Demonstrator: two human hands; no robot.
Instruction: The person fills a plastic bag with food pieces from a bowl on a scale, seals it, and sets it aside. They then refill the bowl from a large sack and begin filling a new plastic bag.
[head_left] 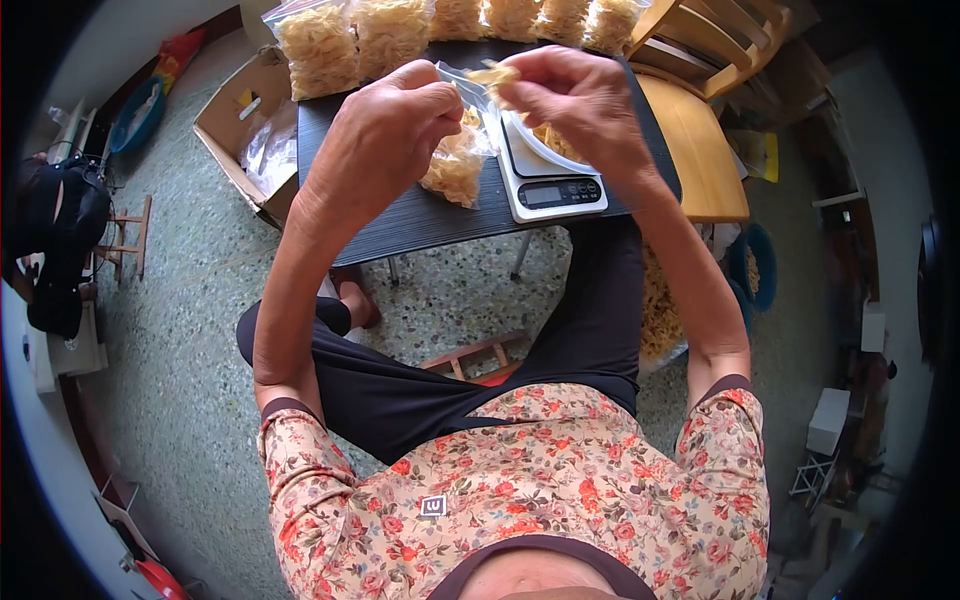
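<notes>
My left hand (pixel 385 130) is closed at the mouth of a clear plastic bag (pixel 458 172), partly filled with pale yellow dried pieces. My right hand (pixel 580 105) pinches a few of the same dried pieces (pixel 492 76) above the bag's opening. Below that hand, a white bowl (pixel 533 143) with more dried pieces rests on a white digital scale (pixel 560 198). The scale's display is too dark to read. My right hand and forearm hide part of the bowl.
Several filled bags (pixel 390 35) line the far edge of the dark table (pixel 400 225). A cardboard box (pixel 225 130) is on the left, a wooden chair (pixel 700 150) on the right. On the floor to the right, a large heap of dried pieces (pixel 660 310) lies beside a blue basin (pixel 765 268).
</notes>
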